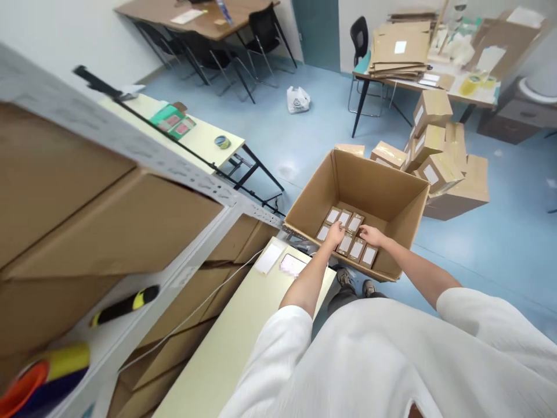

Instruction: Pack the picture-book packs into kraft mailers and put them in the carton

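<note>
Both my hands reach down into one large open carton (378,183), where small brown boxes (357,248) stand in two rows at its near left side. I count seven white labels (369,256) on them: three in the far row, four in the near one; my left hand (335,234) covers part of the near row, so I can't give its full number. The left fingers are bunched close together where the rows meet; the right hand (372,235) has bent fingers at the edge between two boxes. Whether either is pinching a box, I cannot tell. My two shoes (343,277) show under the carton's near edge. On the pale yellow table (217,348) to my left lie one phone (293,265) and one white card (270,258). Beyond, I see one white plastic bag (298,101) on the blue floor (324,98) and four black chairs (264,29). Closed cartons (435,106) pile up past the open one, overlapping too much to count.
</note>
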`<state>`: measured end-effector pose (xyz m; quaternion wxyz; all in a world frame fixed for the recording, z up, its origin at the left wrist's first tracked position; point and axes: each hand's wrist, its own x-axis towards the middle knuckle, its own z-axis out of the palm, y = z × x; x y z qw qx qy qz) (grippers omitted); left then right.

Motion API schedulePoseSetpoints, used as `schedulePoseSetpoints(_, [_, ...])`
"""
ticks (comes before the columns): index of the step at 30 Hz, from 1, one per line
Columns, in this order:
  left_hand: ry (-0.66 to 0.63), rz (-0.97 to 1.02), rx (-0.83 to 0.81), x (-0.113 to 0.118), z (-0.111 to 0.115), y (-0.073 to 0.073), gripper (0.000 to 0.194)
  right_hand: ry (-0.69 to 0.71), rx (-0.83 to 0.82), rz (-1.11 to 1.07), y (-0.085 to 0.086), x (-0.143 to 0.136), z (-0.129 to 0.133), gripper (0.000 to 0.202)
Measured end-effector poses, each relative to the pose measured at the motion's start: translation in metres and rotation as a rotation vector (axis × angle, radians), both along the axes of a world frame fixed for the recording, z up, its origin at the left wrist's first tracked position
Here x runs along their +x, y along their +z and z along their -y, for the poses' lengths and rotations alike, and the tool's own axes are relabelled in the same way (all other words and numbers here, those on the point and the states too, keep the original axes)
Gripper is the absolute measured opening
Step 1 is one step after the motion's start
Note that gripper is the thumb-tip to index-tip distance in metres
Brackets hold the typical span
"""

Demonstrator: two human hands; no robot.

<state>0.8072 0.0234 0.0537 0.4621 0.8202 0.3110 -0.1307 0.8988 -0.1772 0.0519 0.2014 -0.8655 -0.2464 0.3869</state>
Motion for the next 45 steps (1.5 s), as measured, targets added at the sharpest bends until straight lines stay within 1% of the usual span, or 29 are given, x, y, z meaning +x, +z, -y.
schedulePoseSetpoints(3, [0.024,0.089,0.030,-0.021,0.022,0.018,0.043,0.039,0.067,0.022,0.014,-0.007,0.017,0.052])
schedulePoseSetpoints(6, [0.004,0.154,0.198,-0.051,0.038,0.034,0.046,0.067,0.155,0.090,0.023,-0.013,0.021,0.050])
schedulePoseSetpoints(8, [-0.006,0.176,0.324,-0.076,0.043,0.044,0.047,0.097,0.226,0.128,0.027,-0.018,0.014,0.048])
schedulePoseSetpoints(10, [0.016,0.189,0.408,-0.104,0.043,0.052,0.048,0.147,0.301,0.143,0.032,-0.028,-0.001,0.046])
schedulePoseSetpoints(13, [0.105,0.185,0.480,-0.154,0.040,0.063,0.048,0.259,0.411,0.144,0.040,-0.053,-0.034,0.042])
schedulePoseSetpoints(16, [0.218,0.157,0.541,-0.214,0.036,0.073,0.047,0.411,0.510,0.136,0.050,-0.093,-0.072,0.040])
schedulePoseSetpoints(18, [0.301,0.133,0.583,-0.260,0.035,0.081,0.046,0.526,0.561,0.124,0.058,-0.127,-0.099,0.039])
schedulePoseSetpoints(21, [0.436,0.110,0.638,-0.337,0.037,0.094,0.046,0.694,0.622,0.097,0.070,-0.194,-0.136,0.038])
schedulePoseSetpoints(23, [0.535,0.096,0.673,-0.395,0.042,0.102,0.047,0.800,0.664,0.062,0.077,-0.248,-0.156,0.038])
schedulePoseSetpoints(25, [0.637,0.076,0.705,-0.455,0.052,0.108,0.047,0.898,0.700,0.017,0.083,-0.308,-0.169,0.039])
schedulePoseSetpoints(27, [0.723,0.053,0.733,-0.517,0.067,0.112,0.047,0.982,0.730,-0.029,0.087,-0.371,-0.174,0.039])
schedulePoseSetpoints(30, [0.821,0.010,0.764,-0.607,0.098,0.116,0.048,1.096,0.784,-0.092,0.091,-0.467,-0.175,0.039])
schedulePoseSetpoints(32, [0.893,-0.024,0.777,-0.662,0.122,0.118,0.048,1.182,0.816,-0.133,0.093,-0.528,-0.171,0.038])
schedulePoseSetpoints(34, [0.983,-0.055,0.785,-0.712,0.149,0.118,0.048,1.271,0.832,-0.177,0.095,-0.586,-0.166,0.038])
schedulePoseSetpoints(36, [1.086,-0.084,0.785,-0.756,0.178,0.117,0.048,1.363,0.832,-0.222,0.095,-0.641,-0.160,0.038])
schedulePoseSetpoints(39, [1.249,-0.126,0.773,-0.810,0.221,0.113,0.048,1.509,0.811,-0.282,0.093,-0.717,-0.147,0.037])
schedulePoseSetpoints(42, [1.406,-0.163,0.762,-0.854,0.261,0.109,0.048,1.654,0.782,-0.320,0.088,-0.788,-0.134,0.034])
schedulePoseSetpoints(45, [1.556,-0.203,0.773,-0.891,0.296,0.107,0.047,1.808,0.780,-0.368,0.085,-0.852,-0.122,0.033])
